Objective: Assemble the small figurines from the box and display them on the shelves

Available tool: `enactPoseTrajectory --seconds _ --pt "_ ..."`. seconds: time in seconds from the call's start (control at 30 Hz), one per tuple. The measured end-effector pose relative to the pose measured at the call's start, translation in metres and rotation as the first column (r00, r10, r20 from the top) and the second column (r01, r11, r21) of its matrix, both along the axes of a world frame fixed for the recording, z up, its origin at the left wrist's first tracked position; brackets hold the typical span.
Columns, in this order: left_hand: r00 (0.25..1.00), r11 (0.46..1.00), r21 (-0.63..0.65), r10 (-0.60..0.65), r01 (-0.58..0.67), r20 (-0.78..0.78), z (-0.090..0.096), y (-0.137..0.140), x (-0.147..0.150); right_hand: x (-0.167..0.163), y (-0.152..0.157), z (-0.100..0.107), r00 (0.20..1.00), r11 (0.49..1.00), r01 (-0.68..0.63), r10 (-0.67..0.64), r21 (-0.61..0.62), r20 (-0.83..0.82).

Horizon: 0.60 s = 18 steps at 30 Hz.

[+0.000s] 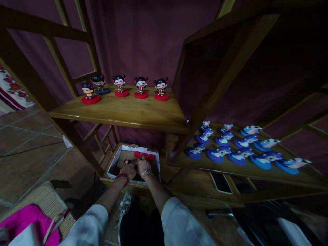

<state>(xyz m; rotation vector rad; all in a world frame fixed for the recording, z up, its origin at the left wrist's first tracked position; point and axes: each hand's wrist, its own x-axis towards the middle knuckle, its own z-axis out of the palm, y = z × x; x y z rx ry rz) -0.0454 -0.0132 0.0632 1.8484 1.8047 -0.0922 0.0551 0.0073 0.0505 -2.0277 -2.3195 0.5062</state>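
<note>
Both hands are inside a shallow white cardboard box (114,162) on the lower shelf, close together. My left hand (128,171), with a red bead bracelet at its wrist, has its fingers curled in towards the right one. My right hand (144,166) wears a silver bangle and bends its fingers down beside the left fingertips. Whatever lies between the fingers is too small and dark to make out. Near my left hand lies a small black-haired figurine (126,161). Red round bases (137,154) lie in the box just beyond my right hand.
Above the box, a wooden shelf (128,111) carries several black-haired figurines (140,85) on round bases. Rows of blue figurines (241,153) stand on the right shelf. Below them lies a white-edged dark phone-like slab (221,182). A woven stool (43,201) bears pink cloth (32,222) at left.
</note>
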Motion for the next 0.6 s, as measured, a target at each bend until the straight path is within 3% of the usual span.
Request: enactPoseTrajectory --seconds 0.3,0.6 --pt "1.0 0.999 0.038 0.001 -0.002 0.02 -0.011 0.007 0.0 -0.004 0.001 0.002 1.0 1.0 -0.005 0.005 -0.016 0.002" --pt "0.999 0.988 0.154 0.012 -0.017 0.031 -0.007 0.012 0.008 0.004 -0.003 0.006 0.998 0.999 -0.031 0.031 -0.013 -0.051"
